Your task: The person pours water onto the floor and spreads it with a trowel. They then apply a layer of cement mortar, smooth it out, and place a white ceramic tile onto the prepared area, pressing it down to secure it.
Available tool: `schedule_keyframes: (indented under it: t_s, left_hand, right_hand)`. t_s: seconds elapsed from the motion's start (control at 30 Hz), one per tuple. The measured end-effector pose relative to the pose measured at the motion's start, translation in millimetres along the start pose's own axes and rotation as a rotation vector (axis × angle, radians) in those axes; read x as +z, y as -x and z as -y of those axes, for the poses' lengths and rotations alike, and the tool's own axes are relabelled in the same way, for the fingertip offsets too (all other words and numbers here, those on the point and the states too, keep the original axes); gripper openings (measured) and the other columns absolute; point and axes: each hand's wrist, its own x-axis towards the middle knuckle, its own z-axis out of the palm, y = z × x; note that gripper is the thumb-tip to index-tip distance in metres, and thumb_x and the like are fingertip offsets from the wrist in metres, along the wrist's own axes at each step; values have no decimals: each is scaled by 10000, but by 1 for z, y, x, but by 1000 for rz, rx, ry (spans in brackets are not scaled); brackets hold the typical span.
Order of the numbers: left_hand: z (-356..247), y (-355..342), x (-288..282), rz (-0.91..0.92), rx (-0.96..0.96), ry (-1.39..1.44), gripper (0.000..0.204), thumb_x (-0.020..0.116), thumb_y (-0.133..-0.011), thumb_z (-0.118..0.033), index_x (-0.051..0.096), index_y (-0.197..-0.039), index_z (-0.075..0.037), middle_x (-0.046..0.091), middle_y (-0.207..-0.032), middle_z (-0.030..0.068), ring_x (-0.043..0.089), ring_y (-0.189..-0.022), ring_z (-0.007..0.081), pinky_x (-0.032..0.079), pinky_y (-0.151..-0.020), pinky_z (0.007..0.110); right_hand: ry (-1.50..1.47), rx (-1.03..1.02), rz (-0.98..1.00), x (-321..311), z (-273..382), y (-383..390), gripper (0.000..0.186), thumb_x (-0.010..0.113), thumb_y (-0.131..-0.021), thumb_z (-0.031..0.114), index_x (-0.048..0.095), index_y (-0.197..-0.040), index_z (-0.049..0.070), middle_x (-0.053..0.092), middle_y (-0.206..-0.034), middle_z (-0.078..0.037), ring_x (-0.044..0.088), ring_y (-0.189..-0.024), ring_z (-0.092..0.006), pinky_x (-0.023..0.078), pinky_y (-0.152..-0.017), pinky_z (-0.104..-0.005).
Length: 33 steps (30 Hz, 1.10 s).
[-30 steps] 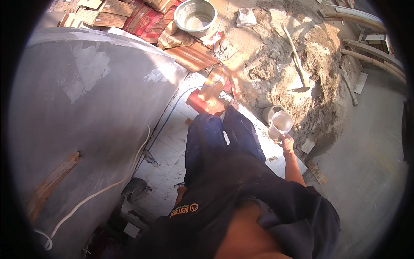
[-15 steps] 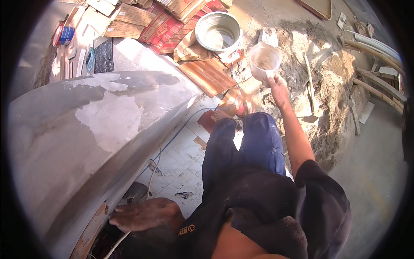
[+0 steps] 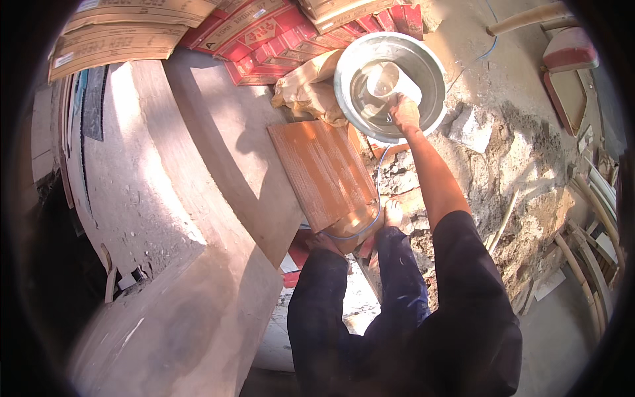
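Observation:
My right arm reaches forward to a round grey tub (image 3: 436, 73) that holds what looks like cloudy water. In my right hand (image 3: 405, 114) is a white plastic dipper (image 3: 405, 86), gripped at its handle and tilted inside the tub, its mouth toward the left. The fingers are closed round the handle. My left hand is outside the picture. Just left of the tub lies crumpled brown paper (image 3: 304, 92). A brown wood-patterned tile (image 3: 321, 172) lies flat between the tub and my feet.
Red and brown cardboard boxes (image 3: 258, 33) are stacked beyond the tub. A heap of sand or mortar (image 3: 496, 165) with a long-handled tool (image 3: 504, 221) spreads to the right. A blue hose (image 3: 360, 231) crosses near my feet. A plastered ledge (image 3: 192, 298) stands at left.
My right hand has carried the dipper forward and left, from above the heap into the tub. My view has moved closer to the tub. My left hand has gone out of sight.

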Motion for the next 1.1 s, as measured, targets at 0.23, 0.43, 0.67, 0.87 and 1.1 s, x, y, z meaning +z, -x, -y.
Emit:
schedule_keyframes:
  t_s: [0.23,0.43,0.67,0.87,1.1]
  left_hand:
    - [34,112,35,301,-740,-175,540,501,-936,-153,366,-1385,113,473,-1367,258,444,-1304,296,322,-1121,417]
    - [-7,83,99,651,-721,62,505,561,-904,-65,438,-1353,130,549,-1314,271,526,-1253,289,350,-1098,394]
    - [-113,-38,457,703,-356,800,927,644,-915,-329,82,-1462,165,171,-1520,375,205,-1450,402,161,-1184,403]
    - [-131,-84,591,290,-362,895,622,681,-838,-133,416,-1348,105,597,-1211,309,596,-1164,363,454,-991,403]
    - [-102,-44,604,175,-281,903,419,604,-859,-38,536,-1260,67,664,-1041,268,674,-972,365,509,-861,393]
  right_hand:
    - [429,-60,113,96,-94,-80,319,547,-888,318,678,-1030,64,690,-1059,-200,654,-1015,-392,528,-869,-456]
    - [541,-51,225,106,-86,-108,351,490,-906,287,667,-1135,88,677,-1162,-168,644,-1101,-346,505,-927,-449]
    - [629,-44,291,119,-79,-92,360,455,-923,269,666,-1156,95,674,-1187,-148,641,-1123,-333,498,-926,-454]
    - [697,-159,99,147,-118,-34,306,490,-921,229,635,-1177,148,656,-1216,-65,556,-1225,-269,355,-1018,-528]
    - [689,-182,41,160,-143,-6,327,499,-893,212,622,-1189,147,642,-1206,-44,535,-1219,-274,343,-998,-581]
